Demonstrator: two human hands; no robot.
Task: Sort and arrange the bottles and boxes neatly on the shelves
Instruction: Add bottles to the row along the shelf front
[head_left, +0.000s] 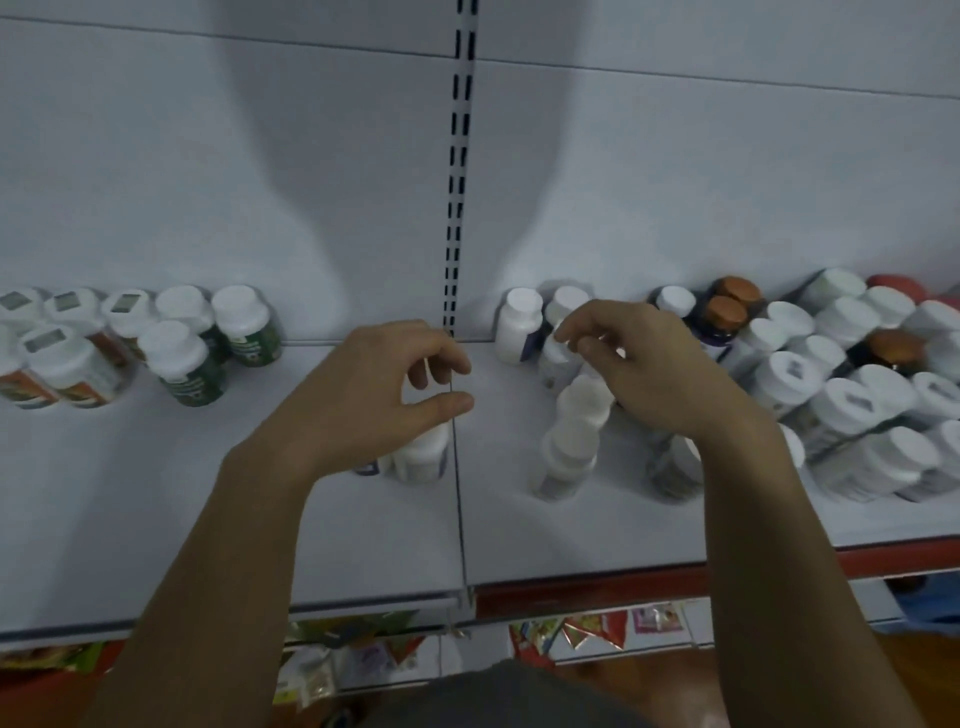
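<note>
1. We are holding our left hand above the white shelf. Its fingers are loosely curved, the thumb is set apart from them, and it is gripping nothing.
2. Just under that hand's thumb, 1 white-capped bottle is standing upright on the shelf, partly hidden by the palm.
3. We are hovering our right hand to the right of the left one, fingers bent, with the thumb and forefinger tips close together. It is holding nothing that we can make out, though blur is hiding the fine detail.
4. Directly below the right hand's fingers, blurred white bottles are standing stacked one on another. We cannot tell whether the hand is touching them.
5. Beyond the right hand's fingertips, a tall white bottle is standing near the back panel.
6. To the right of the right hand, a crowded group of white-capped bottles is filling the shelf, with brown-capped bottles at the back of it.
7. Well to the left of the left hand, green-labelled bottles are standing, with orange-labelled bottles further left.
8. Beyond the gap between the 2 hands, a slotted upright is running up the back panel.
</note>
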